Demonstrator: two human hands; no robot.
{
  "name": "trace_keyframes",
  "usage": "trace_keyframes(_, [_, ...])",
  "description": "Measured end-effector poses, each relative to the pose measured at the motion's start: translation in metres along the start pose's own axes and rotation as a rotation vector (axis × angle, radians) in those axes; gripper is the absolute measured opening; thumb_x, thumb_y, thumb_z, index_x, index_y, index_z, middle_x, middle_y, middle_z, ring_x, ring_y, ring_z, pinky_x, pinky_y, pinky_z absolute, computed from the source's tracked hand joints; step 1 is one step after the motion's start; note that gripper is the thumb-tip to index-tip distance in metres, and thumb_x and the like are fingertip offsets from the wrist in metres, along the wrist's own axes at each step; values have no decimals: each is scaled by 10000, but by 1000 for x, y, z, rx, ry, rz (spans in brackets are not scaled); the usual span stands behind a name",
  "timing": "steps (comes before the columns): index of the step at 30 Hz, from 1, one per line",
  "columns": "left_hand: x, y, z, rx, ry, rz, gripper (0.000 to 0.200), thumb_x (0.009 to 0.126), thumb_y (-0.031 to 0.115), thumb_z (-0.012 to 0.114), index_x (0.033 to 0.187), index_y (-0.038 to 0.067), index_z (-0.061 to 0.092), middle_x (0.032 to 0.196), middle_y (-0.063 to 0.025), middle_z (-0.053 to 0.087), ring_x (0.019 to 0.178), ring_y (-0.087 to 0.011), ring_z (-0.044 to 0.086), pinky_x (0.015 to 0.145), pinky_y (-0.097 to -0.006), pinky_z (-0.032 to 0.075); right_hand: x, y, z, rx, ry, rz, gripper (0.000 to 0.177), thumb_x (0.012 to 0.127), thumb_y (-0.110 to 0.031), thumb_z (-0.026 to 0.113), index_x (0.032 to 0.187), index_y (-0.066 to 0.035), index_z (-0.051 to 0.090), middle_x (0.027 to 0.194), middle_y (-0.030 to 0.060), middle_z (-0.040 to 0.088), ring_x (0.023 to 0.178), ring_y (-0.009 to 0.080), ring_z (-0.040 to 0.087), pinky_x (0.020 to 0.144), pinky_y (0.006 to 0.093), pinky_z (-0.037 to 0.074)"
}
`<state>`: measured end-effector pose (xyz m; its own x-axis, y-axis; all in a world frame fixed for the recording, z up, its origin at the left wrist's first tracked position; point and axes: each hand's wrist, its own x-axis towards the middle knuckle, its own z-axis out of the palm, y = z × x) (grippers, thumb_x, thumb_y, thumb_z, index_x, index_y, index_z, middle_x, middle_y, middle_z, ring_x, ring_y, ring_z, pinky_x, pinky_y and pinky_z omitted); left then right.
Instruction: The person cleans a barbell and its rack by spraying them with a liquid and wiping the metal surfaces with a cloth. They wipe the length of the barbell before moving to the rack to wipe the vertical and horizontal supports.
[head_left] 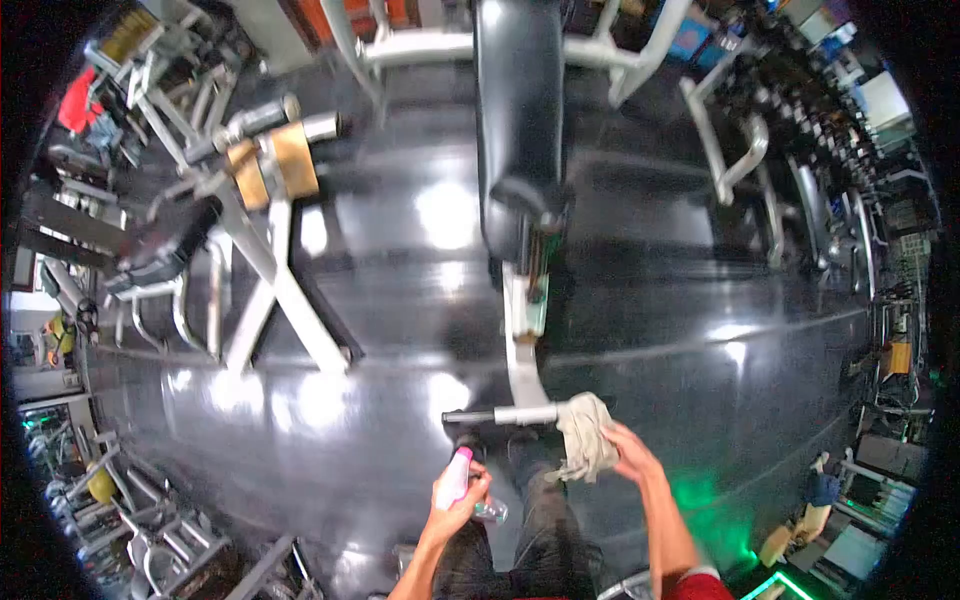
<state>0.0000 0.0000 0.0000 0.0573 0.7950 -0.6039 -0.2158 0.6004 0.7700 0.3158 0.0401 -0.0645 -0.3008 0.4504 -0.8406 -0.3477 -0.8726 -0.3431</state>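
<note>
A crumpled beige cloth point(585, 440) is pinched by the right hand point(632, 458) on the bench's white steel bar point(515, 414), a pink-capped clear spray bottle point(455, 478) being clasped by the left hand point(462, 505); firm wiping strokes seem called for.

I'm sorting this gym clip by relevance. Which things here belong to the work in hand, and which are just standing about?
In use:
- spray bottle, gripped by the left hand
- cloth, held by the right hand on the end of the foot bar
- bench that the bar belongs to

Standing about:
- machine with tan pads
- weight rack
</note>
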Motion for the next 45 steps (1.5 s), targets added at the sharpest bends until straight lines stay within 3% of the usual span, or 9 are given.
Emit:
trace_keyframes(2, [24, -10, -14, -23, -17, 25, 139, 858, 37, 589, 972, -25, 541, 798, -58, 591, 612, -115, 585, 569, -257, 484, 17, 18, -13, 167, -21, -72, 406, 925, -200, 494, 1292, -41, 429, 1232, 84, 543, 1094, 224, 560, 922, 411, 458])
trace_keyframes(3, [-11, 66, 1, -17, -82, 225, 139, 858, 37, 589, 972, -25, 541, 798, -58, 591, 612, -115, 585, 569, -257, 484, -50, -33, 25, 175, -111, -263, 388, 922, -191, 490, 1275, -39, 441, 1220, 86, 549, 1080, 228, 567, 914, 411, 464])
trace_keyframes(4, [-36, 84, -1, -21, -68, 226, 140, 856, 40, 592, 968, -27, 543, 798, -61, 596, 618, -117, 590, 576, -260, 491, -80, -28, 46, 255, -48, -321, 374, 920, -188, 483, 1263, -43, 451, 1209, 91, 556, 1082, 241, 564, 933, 408, 451])
trace_keyframes(10, [-74, 117, -12, 41, -52, 333, 141, 847, 40, 601, 960, -23, 545, 842, -83, 607, 651, -133, 604, 593, -277, 511, -174, -33, 87, 499, -58, -671, 421, 925, -255, 392, 1275, -30, 454, 1246, 116, 538, 1151, 291, 508, 1011, 471, 359])
trace_keyframes(20, [-114, 167, 24, 44, -168, 527, 207, 841, -41, 540, 1039, -18, 484, 880, -106, 576, 565, -165, 595, 556, -292, 508, -229, -35, 73, 528, -114, -856, 419, 924, -268, 385, 1260, -30, 465, 1223, 119, 550, 1127, 296, 515, 986, 467, 375])
trace_keyframes(26, [-127, 169, 76, 103, -123, 567, 180, 840, -48, 550, 1018, -44, 518, 886, -80, 569, 584, -122, 595, 557, -261, 501, -254, -57, 21, 576, -125, -879, 411, 930, -275, 414, 1270, -49, 450, 1231, 99, 537, 1128, 272, 513, 995, 451, 370])
trace_keyframes(35, [-138, 162, 177, 286, -9, 619, 480, 836, -61, 551, 1287, -12, 394, 980, -86, 536, 627, -106, 562, 531, -250, 526, -292, -121, -128, 435, -106, -792, 366, 932, -222, 429, 1243, -34, 478, 1205, 107, 560, 1109, 267, 532, 974, 430, 395])
trace_keyframes(39, [-136, 157, 235, 292, 55, 647, 518, 836, -53, 557, 1318, 2, 375, 1006, -95, 536, 644, -104, 561, 561, -250, 524, -308, -157, -180, 152, 102, -959, 351, 930, -172, 450, 1246, -21, 453, 1190, 91, 547, 1098, 229, 530, 970, 382, 404])
trace_keyframes(45, [-124, 143, 305, 319, 89, 680, 520, 833, -57, 556, 1316, 4, 373, 1043, -105, 533, 656, -106, 576, 593, -254, 518, -355, -215, -215, 334, 1, -1039, 393, 940, -222, 458, 1289, -47, 413, 1243, 81, 506, 1158, 229, 485, 982, 397, 390])
